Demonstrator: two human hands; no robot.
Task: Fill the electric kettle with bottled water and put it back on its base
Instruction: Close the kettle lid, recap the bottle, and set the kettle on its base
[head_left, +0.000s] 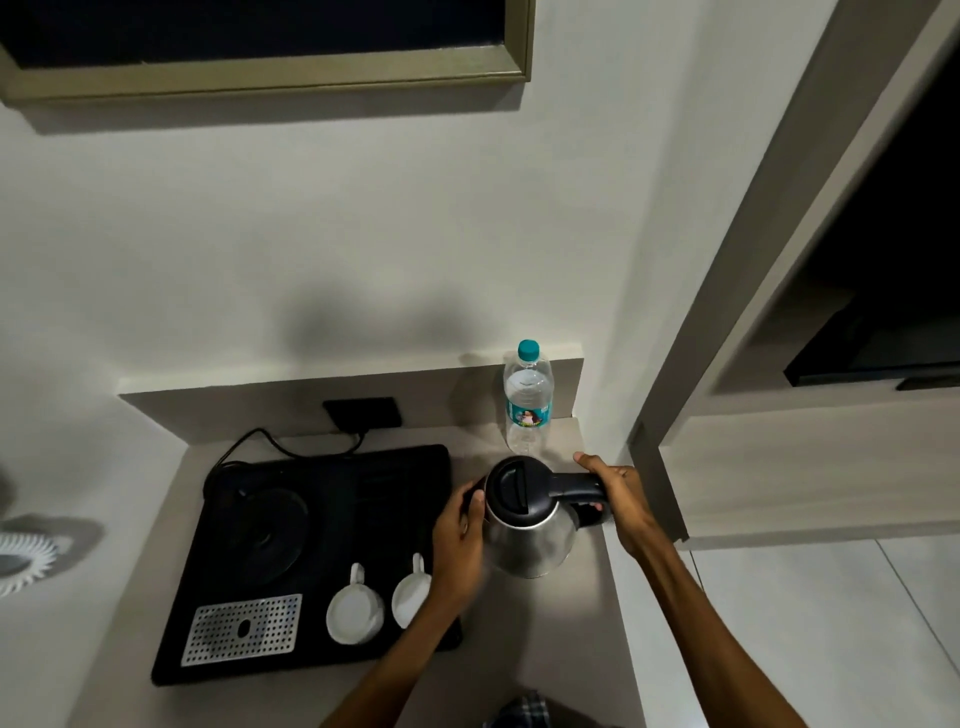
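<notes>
A steel electric kettle with a black lid, shut, stands on the beige counter to the right of the black tray. My right hand grips its black handle. My left hand rests against the kettle's left side near the lid. The round black kettle base sits bare on the tray's back left part, with a cord running to the wall socket. A clear water bottle with a teal cap stands upright at the back of the counter, just behind the kettle.
The black tray also carries two white cups lying near its front and a perforated metal drip grid. A wall socket sits behind the tray. The counter's right edge runs close to the kettle, beside a wooden cabinet.
</notes>
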